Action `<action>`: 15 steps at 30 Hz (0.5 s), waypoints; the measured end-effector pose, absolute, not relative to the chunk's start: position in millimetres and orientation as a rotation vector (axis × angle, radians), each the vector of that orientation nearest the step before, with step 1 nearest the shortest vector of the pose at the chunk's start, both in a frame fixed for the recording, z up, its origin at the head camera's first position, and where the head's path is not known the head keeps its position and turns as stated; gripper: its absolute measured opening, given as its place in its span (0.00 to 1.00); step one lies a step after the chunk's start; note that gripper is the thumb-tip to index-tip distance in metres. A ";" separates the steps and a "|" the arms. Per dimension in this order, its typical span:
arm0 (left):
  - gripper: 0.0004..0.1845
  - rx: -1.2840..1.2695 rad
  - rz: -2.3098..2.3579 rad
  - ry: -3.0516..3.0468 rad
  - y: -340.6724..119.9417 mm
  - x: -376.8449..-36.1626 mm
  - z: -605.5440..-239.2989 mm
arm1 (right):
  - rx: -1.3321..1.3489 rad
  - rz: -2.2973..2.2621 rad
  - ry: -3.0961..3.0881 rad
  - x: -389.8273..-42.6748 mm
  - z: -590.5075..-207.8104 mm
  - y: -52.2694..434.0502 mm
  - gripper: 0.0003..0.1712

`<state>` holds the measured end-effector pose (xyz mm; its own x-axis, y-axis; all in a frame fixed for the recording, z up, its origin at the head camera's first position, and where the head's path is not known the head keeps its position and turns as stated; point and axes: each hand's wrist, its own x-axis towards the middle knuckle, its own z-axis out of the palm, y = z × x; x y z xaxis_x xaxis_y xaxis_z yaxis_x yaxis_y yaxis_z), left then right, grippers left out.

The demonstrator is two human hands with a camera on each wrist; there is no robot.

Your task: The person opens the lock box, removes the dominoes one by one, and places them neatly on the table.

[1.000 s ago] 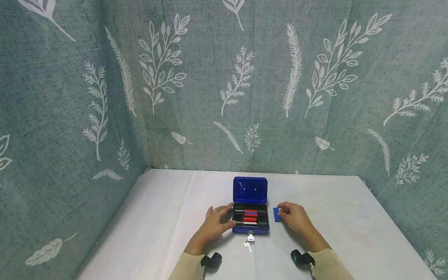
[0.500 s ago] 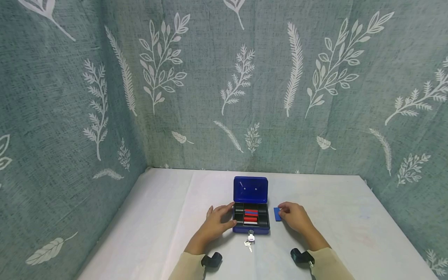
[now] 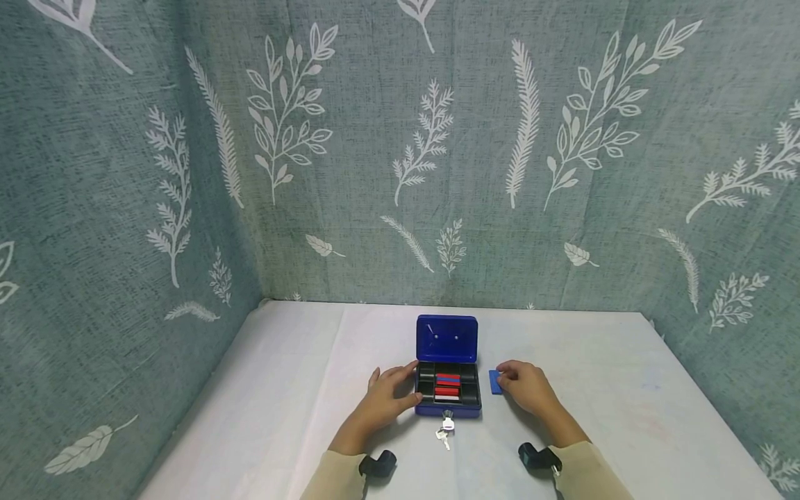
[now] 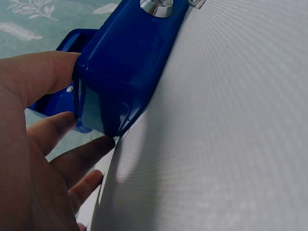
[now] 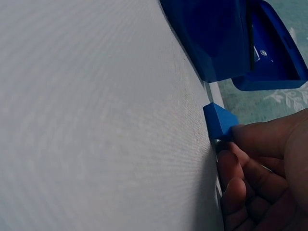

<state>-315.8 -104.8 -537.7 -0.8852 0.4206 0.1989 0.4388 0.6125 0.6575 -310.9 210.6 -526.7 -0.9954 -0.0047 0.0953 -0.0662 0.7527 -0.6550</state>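
Note:
A small blue cash box (image 3: pixel 448 411) stands on the table with its lid (image 3: pixel 446 340) raised. Red, blue and white blocks (image 3: pixel 446 392) lie in the middle compartment of its black tray (image 3: pixel 467 394). My left hand (image 3: pixel 384 404) rests against the box's left side, thumb at the front corner and fingers spread along the side wall, as the left wrist view shows. Right of the box, my right hand (image 3: pixel 528 389) pinches a blue block (image 5: pixel 220 121) between thumb and fingers, low over the tabletop. Its far end sticks out past the fingertips toward the box.
Keys (image 3: pixel 444 435) hang from the lock on the box's front. White cloth covers the table (image 3: pixel 581 354). Green leaf-patterned fabric (image 3: pixel 462 160) rises behind it and at the sides. A dark wrist camera (image 3: pixel 539 458) sits on each forearm.

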 end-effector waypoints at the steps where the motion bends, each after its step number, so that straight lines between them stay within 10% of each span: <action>1: 0.35 -0.746 -1.153 -2.799 -104.7 -315.8 -537.6 | 0.057 1.074 -2.856 -310.9 -526.7 210.6 0.12; 15: 0.35 -0.755 -1.155 -2.785 -104.6 -315.5 -537.1 | 0.050 1.064 -2.862 -312.2 -528.0 211.8 0.11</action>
